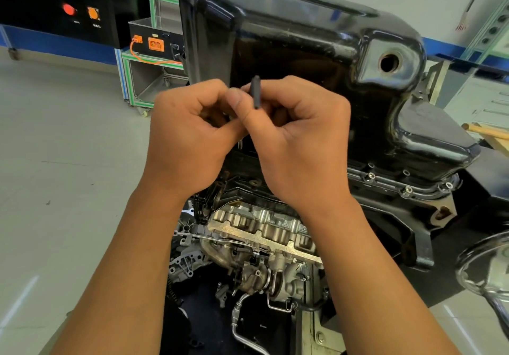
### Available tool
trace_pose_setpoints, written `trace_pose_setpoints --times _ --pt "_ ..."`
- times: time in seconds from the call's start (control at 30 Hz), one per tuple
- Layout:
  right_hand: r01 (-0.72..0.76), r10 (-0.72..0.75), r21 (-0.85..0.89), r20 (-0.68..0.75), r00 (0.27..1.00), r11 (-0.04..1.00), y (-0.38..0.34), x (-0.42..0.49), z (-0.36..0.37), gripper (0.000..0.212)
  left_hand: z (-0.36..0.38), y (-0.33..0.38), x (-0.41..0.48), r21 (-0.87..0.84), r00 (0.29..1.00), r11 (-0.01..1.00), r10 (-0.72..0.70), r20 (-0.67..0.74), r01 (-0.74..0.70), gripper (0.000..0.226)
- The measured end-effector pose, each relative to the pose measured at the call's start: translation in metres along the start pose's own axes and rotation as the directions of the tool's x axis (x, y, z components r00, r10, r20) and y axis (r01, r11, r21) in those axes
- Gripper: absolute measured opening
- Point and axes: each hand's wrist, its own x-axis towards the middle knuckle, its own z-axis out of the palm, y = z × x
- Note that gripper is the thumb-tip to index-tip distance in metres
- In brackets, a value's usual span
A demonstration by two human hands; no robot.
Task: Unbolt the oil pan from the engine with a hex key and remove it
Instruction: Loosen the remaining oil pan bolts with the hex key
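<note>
Grey workshop floor and pale walls frame a training bay, with a black control cabinet (55,5) at the back carrying one red button (68,9) and one orange one (93,13). Up front, one engine (261,233) sits inverted on its stand, so the glossy black oil pan (289,38) faces upward and its flange is easy to reach. One open drain hole (389,62) shows on the pan's side.

Both hands meet at the pan's near edge. The left hand (190,134) and right hand (300,140) curl their fingers around one dark hex key (256,91), whose short arm pokes up between them. Two hands probably serve to steady the tool while turning a bolt hidden beneath them. Three bright bolt heads (407,189) show in the right flange, so the pan looks fastened.
</note>
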Motion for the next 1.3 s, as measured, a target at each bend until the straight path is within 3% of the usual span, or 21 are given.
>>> trace_pose_setpoints --times 0.13,0.3,0.43,0.53,0.6,0.7,0.8,0.93,1.1,1.3 --pt "-0.024 0.024 0.0 0.013 1.0 1.0 0.001 0.0 -0.001 0.017 0.0 -0.002 -0.002 0.008 0.997 0.999 -0.036 0.067 0.036 0.015" --pt "-0.042 0.048 -0.059 0.108 0.993 0.997 0.0 -0.001 -0.002 0.023 -0.007 -0.001 -0.003 -0.123 0.98 0.991 -0.023 0.196 0.048 0.019" --pt "-0.032 0.041 -0.078 0.124 0.991 0.996 0.0 -0.001 -0.002 0.023 -0.006 0.003 -0.002 -0.06 0.994 0.998 -0.002 0.108 0.009 0.014" --pt "0.001 0.001 -0.06 0.031 1.0 0.998 -0.001 -0.001 -0.001 0.015 -0.004 0.002 -0.001 0.014 1.0 1.0 0.009 0.021 -0.009 0.008" --pt "0.014 -0.015 -0.041 -0.025 1.0 0.999 0.0 -0.001 -0.001 0.012 -0.002 0.001 -0.001 0.036 1.0 0.999 0.003 -0.013 -0.003 0.016" --pt "0.019 -0.021 -0.041 -0.039 0.999 0.999 0.001 -0.002 -0.001 0.016 -0.002 0.002 -0.002 0.007 0.999 1.0 -0.004 0.054 0.004 0.008" --pt "0.005 -0.004 -0.045 0.021 1.0 0.999 0.002 -0.002 0.0 0.022 -0.004 0.002 -0.003 -0.046 0.985 0.999 0.005 0.174 0.003 0.013" --pt "0.001 0.006 -0.084 0.088 0.996 0.996 0.0 -0.003 0.002 0.021 -0.003 0.003 -0.003 -0.067 0.992 0.997 -0.018 0.121 0.027 0.013" --pt "-0.017 0.02 -0.085 0.037 0.999 0.996 0.0 -0.003 0.002 0.018 -0.001 0.001 -0.001 -0.012 0.999 1.0 -0.017 0.037 0.017 0.004" --pt "-0.028 0.029 -0.073 0.008 1.0 0.997 0.002 -0.003 0.001 0.019 -0.008 -0.007 -0.008 0.091 0.988 0.993 -0.088 0.128 0.077 0.019"
